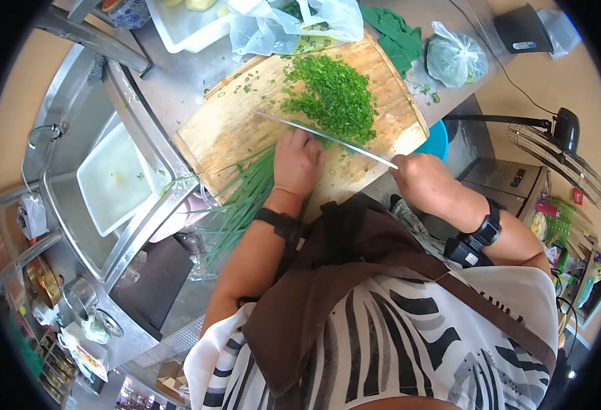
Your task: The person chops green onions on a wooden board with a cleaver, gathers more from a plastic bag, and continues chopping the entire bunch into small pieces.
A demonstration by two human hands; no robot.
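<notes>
My right hand (420, 179) is closed round the handle of a long kitchen knife (345, 143), whose blade points left across the cutting board (228, 130). Against the near side of the blade, my left hand (299, 162) presses down with curled fingers on a bunch of green onions (254, 176). Their long green leaves run left and hang over the board's near edge. Beyond the blade lies a heap of chopped green onion (334, 96), with loose bits scattered around it. The cut ends under my left fingers are mostly hidden.
At left is a metal sink (75, 198) holding a white tray (116, 174). Behind the board are a white tub (194, 34), a plastic bag (300, 27), a green cloth (392, 34) and a tied bag of greens (456, 58). A fan (560, 150) stands at right.
</notes>
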